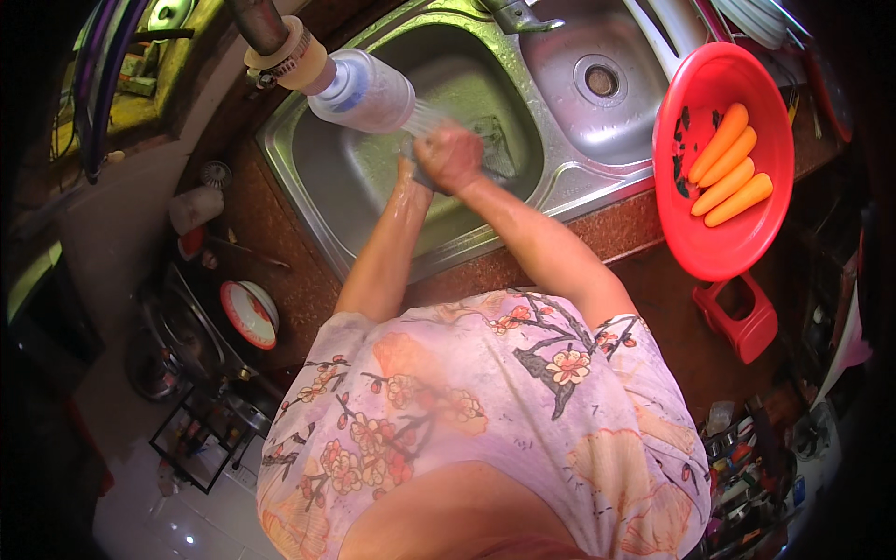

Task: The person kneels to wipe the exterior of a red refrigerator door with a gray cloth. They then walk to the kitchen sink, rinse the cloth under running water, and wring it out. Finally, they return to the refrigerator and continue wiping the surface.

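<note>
Over the left, larger basin of the steel sink (329,161), my two wet hands are pressed together under running water. My right hand (451,155) is curled, blurred by motion, and closed on a dark grey, cloth-like item (427,175). Most of my left hand (406,168) is hidden behind the right hand and that item, so its grip is unclear. Water sprays onto them from a clear plastic bottle-like nozzle (371,91), clamped to a metal pipe (260,28).
At the right, a red plastic basin (728,248) holds several peeled carrots (728,157) and dark scraps. The smaller sink bowl (560,63) has a round drain (602,80). A white-and-red enamel bowl (248,315) stands at left. A red stool (742,315) is below the basin.
</note>
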{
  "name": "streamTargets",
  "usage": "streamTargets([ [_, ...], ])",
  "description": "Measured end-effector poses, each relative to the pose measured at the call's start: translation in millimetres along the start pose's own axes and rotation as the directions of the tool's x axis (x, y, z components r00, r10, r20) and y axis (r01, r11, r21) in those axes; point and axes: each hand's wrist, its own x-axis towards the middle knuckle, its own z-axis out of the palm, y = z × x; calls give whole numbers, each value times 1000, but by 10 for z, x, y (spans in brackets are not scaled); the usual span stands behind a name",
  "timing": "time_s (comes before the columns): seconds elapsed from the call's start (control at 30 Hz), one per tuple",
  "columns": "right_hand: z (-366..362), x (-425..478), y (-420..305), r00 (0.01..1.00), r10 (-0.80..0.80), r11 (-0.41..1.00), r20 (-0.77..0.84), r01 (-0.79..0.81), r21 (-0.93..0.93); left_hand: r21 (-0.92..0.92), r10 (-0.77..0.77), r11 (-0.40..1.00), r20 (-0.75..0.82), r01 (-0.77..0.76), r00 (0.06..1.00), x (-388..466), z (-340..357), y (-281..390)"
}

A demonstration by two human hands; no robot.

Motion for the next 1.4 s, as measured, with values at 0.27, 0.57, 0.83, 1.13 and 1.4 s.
streamTargets([
  [0.27,-65,-2,-6,964,242,970,-112,-237,50,135,192,978,-271,-160,943,-45,251,48],
  [0.57,-107,157,243,914,395,918,93,-396,-2,115,73,992,-195,-51,978,-150,47,-33],
  [0.83,-780,304,93,916,-104,986,-387,145,79,133,252,963,-145,-233,957,-448,349,239],
  [1.13,-1492,818,-41,928,37,899,-371,131,417,239,304,930,-69,-280,950,-511,314,204],
  [1.4,-928,360,113,976,170,875,-134,-86,477,100,317,946,-62,-310,947,-614,638,176],
])
